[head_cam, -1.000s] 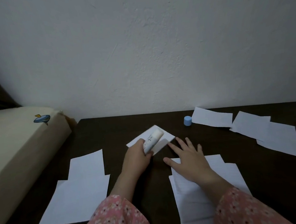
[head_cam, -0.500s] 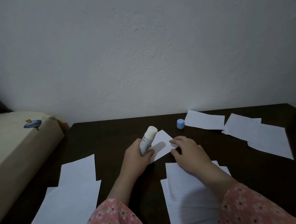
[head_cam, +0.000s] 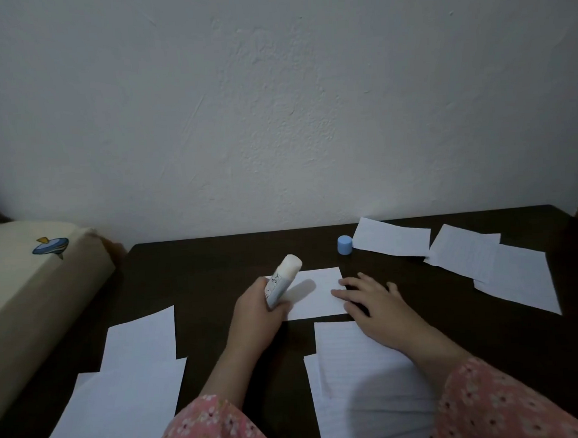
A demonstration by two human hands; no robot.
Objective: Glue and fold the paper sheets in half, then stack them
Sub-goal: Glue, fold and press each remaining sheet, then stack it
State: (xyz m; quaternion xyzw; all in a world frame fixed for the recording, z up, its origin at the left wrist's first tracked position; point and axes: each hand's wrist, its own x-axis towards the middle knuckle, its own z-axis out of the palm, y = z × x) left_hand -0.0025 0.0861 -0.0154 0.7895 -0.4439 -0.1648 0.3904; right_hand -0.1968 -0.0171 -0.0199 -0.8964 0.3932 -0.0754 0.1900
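Observation:
A small white paper sheet (head_cam: 315, 294) lies flat in the middle of the dark table (head_cam: 216, 268). My left hand (head_cam: 258, 315) grips an uncapped white glue stick (head_cam: 283, 279), its tip raised above the sheet's left end. My right hand (head_cam: 375, 303) rests palm down with its fingers pressing the sheet's right edge. The blue glue cap (head_cam: 344, 245) stands behind the sheet. Larger white sheets lie at the near left (head_cam: 122, 401) and, lined ones, under my right forearm (head_cam: 357, 385).
Three folded white papers (head_cam: 393, 237) (head_cam: 461, 251) (head_cam: 517, 278) lie in a row at the back right. A beige cushioned surface (head_cam: 22, 292) with a small blue print borders the table's left side. A white wall rises behind the table.
The small sheet has turned from a slanted position to lie square to me. My right hand flattened onto its right edge. The glue stick stayed in my left hand.

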